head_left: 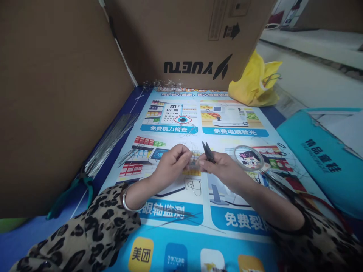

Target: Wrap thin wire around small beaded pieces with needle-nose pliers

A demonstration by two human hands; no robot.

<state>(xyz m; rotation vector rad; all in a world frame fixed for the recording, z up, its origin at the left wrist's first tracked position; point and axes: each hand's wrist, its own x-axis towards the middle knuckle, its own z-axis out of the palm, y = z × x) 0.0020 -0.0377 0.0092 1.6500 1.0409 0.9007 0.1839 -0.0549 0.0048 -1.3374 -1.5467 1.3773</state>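
Observation:
My left hand (171,163) and my right hand (219,168) meet at the middle of a printed poster mat (181,234). Both pinch a small, clear wire piece (193,162) between their fingertips. My right hand also grips small black snips (208,152), whose blades point up and away. Thin wire loops (195,186) lie on the mat just below my hands. Both arms wear leopard-print sleeves, and a silver bangle (124,200) sits on my left wrist.
A bundle of straight silver wires (109,141) lies at the left beside green-handled pliers (72,194). Cardboard walls (56,98) stand left and behind. A yellow bag (255,83) sits at the back right, a clear tape roll (249,158) right of my hands, a teal bag (323,162) further right.

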